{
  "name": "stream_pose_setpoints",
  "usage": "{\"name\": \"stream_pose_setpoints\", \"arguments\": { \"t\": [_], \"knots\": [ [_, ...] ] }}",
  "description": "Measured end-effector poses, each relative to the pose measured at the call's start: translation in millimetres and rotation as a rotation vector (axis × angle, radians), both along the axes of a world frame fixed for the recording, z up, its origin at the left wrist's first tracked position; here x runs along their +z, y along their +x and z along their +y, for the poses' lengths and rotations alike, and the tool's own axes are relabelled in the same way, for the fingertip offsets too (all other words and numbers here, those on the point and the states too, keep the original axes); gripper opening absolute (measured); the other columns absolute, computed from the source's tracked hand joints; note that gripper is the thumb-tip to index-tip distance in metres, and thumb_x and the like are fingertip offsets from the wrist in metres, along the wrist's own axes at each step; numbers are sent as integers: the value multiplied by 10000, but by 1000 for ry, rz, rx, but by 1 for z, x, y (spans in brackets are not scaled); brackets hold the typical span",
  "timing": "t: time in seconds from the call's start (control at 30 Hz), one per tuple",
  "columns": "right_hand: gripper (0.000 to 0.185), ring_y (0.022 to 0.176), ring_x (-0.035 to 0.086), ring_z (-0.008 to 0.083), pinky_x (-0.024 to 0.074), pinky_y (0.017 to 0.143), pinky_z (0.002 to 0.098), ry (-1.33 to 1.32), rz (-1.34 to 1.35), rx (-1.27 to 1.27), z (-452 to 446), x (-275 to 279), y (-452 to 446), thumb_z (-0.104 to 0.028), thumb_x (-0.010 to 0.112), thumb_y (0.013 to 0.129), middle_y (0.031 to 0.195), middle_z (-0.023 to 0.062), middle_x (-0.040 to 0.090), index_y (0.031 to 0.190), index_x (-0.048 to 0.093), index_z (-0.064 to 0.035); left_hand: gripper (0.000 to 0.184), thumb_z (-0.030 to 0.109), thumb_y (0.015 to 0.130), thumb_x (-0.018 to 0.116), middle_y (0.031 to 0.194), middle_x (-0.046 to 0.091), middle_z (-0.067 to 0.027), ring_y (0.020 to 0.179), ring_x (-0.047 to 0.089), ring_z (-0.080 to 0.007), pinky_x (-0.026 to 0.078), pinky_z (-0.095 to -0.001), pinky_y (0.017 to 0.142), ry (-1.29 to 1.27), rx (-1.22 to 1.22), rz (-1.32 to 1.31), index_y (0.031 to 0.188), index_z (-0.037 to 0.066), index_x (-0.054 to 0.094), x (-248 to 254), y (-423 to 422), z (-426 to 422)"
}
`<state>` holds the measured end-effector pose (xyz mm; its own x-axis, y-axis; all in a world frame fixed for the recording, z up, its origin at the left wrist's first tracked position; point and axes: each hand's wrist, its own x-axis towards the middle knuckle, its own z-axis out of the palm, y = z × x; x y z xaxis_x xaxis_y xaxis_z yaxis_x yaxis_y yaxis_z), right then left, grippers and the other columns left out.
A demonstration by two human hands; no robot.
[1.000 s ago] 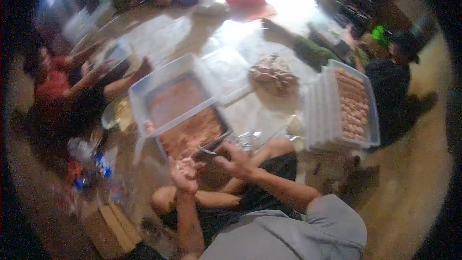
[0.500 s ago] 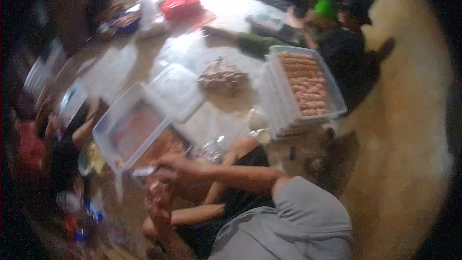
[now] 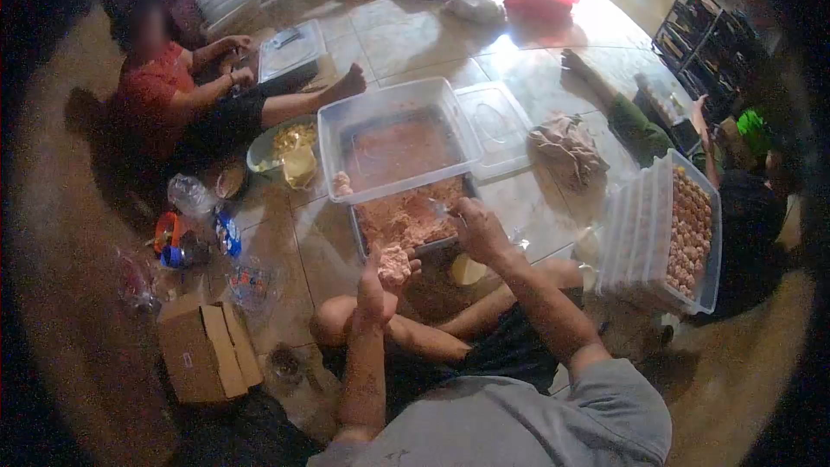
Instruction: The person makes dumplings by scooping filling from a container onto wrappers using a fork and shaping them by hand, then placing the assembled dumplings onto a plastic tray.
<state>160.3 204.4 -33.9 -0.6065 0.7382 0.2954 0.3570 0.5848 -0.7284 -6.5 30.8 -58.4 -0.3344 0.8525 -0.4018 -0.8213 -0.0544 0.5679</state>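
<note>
My left hand (image 3: 373, 287) is cupped under a lump of pale pink minced meat (image 3: 395, 263), fingers curled around it. My right hand (image 3: 481, 232) grips a metal spoon (image 3: 438, 206) above a dark tray of reddish minced meat (image 3: 406, 210). A clear plastic tub (image 3: 473, 130) sits across the back of this tray, a thin layer of the pinkish mix on its bottom. A small pink lump (image 3: 342, 183) clings at the tub's near left corner.
Stacked clear tubs (image 3: 635, 246) of rolled pieces stand right. A lid (image 3: 497, 125) and crumpled cloth (image 3: 566, 147) lie beyond. Left are a bowl (image 3: 270, 145) of yellow food, a cardboard box (image 3: 203, 350) and wrappers. A person in red (image 3: 160, 91) sits left; another (image 3: 748, 207) sits right.
The camera view has swung left. My hands, close together near the tub's near edge before, are now apart: the spoon is over the meat tray, the lump rests in my left hand.
</note>
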Motion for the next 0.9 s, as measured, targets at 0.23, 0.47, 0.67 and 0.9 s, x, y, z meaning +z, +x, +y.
{"name": "stream_pose_setpoints", "arguments": {
  "t": [0.23,0.47,0.67,0.9],
  "knots": [
    [154,969,623,385,504,806,467,240,-123,266,44,-5,-98,-142,669,848,970,201,634,969,643,-50,504,470,1024,443,1012,677,-186,837,678,-305,587,-448,761,29,49,-66,1179,11,581,-28,-26,-12],
    [513,1101,608,392,523,909,436,145,-227,626,87,-41,-250,95,512,738,1194,239,611,1238,550,-17,535,505,1039,401,916,685,-94,776,668,-207,568,-339,734,-133,-11,529,1130,23,615,-43,-81,20],
    [602,1095,597,388,501,918,446,108,-581,808,100,-32,-276,65,578,716,1185,224,604,1307,532,-44,612,574,1010,431,1012,690,-85,907,662,-168,540,-327,835,-199,3,543,1160,17,632,-26,-98,50],
    [401,1047,594,374,492,882,475,405,-472,1010,109,-45,-276,-70,731,715,1051,167,624,1102,642,-125,732,516,1020,458,1541,338,-158,1370,395,-244,329,-383,1139,6,92,376,1534,21,294,-30,-85,56]
  ]
}}
